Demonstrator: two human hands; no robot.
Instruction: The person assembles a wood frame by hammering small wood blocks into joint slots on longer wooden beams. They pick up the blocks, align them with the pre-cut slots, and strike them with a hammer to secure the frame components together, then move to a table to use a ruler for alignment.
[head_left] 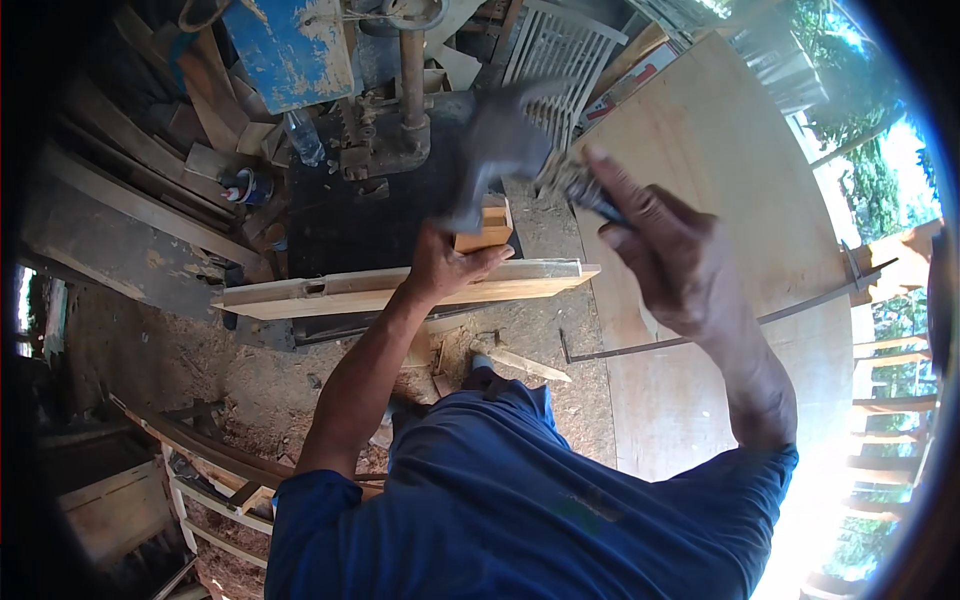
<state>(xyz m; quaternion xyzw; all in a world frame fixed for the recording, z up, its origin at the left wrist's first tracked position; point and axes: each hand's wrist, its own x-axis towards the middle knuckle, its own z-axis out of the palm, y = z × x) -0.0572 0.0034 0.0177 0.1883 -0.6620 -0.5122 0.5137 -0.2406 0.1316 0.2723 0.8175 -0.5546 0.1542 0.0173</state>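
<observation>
Your right hand (672,258) grips the hammer (500,140); your left hand (437,268) clasps the block (484,238), where a misaimed blow could bruise its fingers (487,262).

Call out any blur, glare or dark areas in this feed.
Head view: the hammer in the right hand is motion-blurred, the wooden plank sharper; glare bleaches the lower right, across part of the plywood; the fisheye rim is black.

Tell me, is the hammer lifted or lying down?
Lifted: the right hand holds the hammer, its blurred head looking bigger than the left hand.
</observation>
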